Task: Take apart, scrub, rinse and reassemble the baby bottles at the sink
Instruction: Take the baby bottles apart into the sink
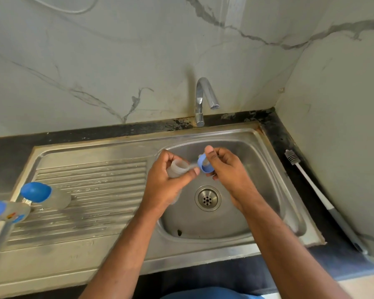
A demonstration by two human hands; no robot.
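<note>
One clear bottle (pixel 178 169) was gripped in the left hand (pixel 167 180) over the sink (pixel 257 152), its blue collar (pixel 205 164) already off and pinched in the right hand (pixel 226 169). Two capped bottles (pixel 36 192) were left on the drainboard (pixel 91 190), the brush (pixel 304 175) lay unused beside the basin, and the tap (pixel 203 100) was dry; scrubbing, rinsing and reassembly were judged still to come.

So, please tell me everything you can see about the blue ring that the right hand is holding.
The blue ring looks like the plastic screw collar of a baby bottle, light blue and smooth. It is off the bottle and tilted, its opening facing the left hand. The right hand pinches it, thumb on top, fingers behind and below. It is held above the sink basin, beside the clear bottle that the left hand grips. Something pale shows inside it, perhaps the teat; I cannot tell.
</note>
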